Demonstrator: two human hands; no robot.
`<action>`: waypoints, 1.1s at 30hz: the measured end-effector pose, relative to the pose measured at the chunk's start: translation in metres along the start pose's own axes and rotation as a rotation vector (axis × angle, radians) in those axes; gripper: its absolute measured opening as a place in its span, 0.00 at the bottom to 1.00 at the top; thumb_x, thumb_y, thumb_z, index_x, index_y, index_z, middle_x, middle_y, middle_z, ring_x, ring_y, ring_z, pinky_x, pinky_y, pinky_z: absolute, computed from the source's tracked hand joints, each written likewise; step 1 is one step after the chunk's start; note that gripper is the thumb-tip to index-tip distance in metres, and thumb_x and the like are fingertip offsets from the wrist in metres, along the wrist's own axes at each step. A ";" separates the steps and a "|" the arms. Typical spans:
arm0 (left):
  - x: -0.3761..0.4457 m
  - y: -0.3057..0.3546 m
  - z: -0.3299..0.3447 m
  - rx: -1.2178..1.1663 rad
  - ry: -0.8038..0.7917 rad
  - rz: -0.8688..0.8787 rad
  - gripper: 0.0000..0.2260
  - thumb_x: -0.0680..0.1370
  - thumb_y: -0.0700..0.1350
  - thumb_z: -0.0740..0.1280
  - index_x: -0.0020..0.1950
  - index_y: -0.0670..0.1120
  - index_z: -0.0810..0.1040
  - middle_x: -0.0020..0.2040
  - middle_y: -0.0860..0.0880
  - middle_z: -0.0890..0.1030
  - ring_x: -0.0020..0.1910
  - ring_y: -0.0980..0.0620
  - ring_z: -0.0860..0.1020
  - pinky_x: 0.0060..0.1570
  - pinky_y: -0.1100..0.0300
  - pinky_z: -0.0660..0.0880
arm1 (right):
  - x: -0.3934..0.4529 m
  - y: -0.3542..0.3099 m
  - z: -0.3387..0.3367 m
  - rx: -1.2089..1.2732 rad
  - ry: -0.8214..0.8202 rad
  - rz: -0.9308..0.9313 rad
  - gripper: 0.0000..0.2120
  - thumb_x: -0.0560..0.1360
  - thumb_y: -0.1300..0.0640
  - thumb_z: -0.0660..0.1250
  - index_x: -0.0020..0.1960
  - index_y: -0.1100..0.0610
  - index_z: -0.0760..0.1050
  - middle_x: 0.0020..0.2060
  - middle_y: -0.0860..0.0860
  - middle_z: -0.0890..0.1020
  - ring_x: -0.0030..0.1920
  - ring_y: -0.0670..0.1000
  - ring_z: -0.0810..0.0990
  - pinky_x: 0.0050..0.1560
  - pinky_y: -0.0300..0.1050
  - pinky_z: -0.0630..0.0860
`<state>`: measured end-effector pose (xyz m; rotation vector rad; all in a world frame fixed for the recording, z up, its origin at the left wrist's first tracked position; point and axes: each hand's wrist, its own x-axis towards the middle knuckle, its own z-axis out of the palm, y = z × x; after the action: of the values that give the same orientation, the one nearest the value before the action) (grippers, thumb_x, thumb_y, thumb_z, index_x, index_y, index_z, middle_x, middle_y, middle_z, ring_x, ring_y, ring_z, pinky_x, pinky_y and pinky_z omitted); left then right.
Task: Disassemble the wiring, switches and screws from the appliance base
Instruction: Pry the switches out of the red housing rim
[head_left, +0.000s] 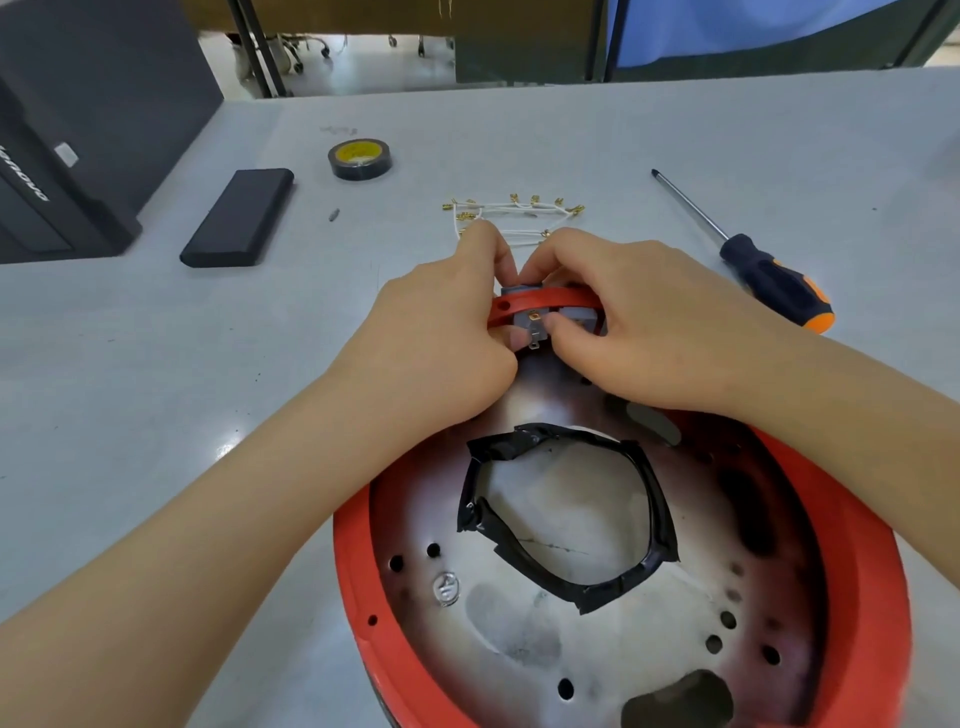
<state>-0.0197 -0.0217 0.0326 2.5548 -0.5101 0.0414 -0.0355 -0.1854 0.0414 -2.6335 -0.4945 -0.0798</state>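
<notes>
The red appliance base (358, 561) lies upside down on the grey table, its metal plate showing holes and a central opening edged with black tape (652, 499). At the base's far rim sits a grey switch (530, 322) with brass terminals. My left hand (441, 332) pinches the switch from the left, thumb inside the rim. My right hand (623, 317) pinches it from the right, fingers curled over the rim. A bundle of white wires with brass connectors (514, 215) lies loose just beyond my hands.
A screwdriver with a black and orange handle (769, 280) lies to the right. A roll of black tape (359, 158), a black flat case (239, 218) and a small screw (334, 214) lie at the left. A dark machine (62, 156) stands at the far left.
</notes>
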 end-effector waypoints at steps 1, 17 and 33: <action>0.000 0.000 0.000 0.010 -0.001 0.002 0.14 0.75 0.48 0.68 0.51 0.54 0.63 0.45 0.54 0.79 0.38 0.59 0.72 0.33 0.69 0.61 | 0.000 0.000 0.000 0.002 0.001 -0.001 0.13 0.72 0.50 0.59 0.57 0.46 0.70 0.45 0.45 0.80 0.39 0.45 0.75 0.38 0.43 0.69; 0.000 0.004 0.002 0.110 -0.011 0.000 0.13 0.76 0.46 0.65 0.51 0.51 0.60 0.45 0.50 0.79 0.39 0.46 0.72 0.31 0.63 0.61 | -0.003 -0.002 0.003 -0.056 0.023 -0.008 0.14 0.74 0.55 0.62 0.59 0.50 0.70 0.43 0.48 0.79 0.39 0.50 0.72 0.39 0.46 0.68; -0.007 0.007 0.000 0.056 -0.005 -0.022 0.12 0.77 0.47 0.66 0.52 0.51 0.62 0.47 0.51 0.80 0.42 0.47 0.74 0.33 0.59 0.61 | -0.005 -0.003 0.001 -0.039 0.029 -0.008 0.13 0.73 0.54 0.63 0.57 0.49 0.71 0.34 0.41 0.72 0.35 0.40 0.70 0.34 0.41 0.65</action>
<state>-0.0291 -0.0245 0.0347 2.6154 -0.4889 0.0422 -0.0409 -0.1843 0.0411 -2.6645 -0.4986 -0.1313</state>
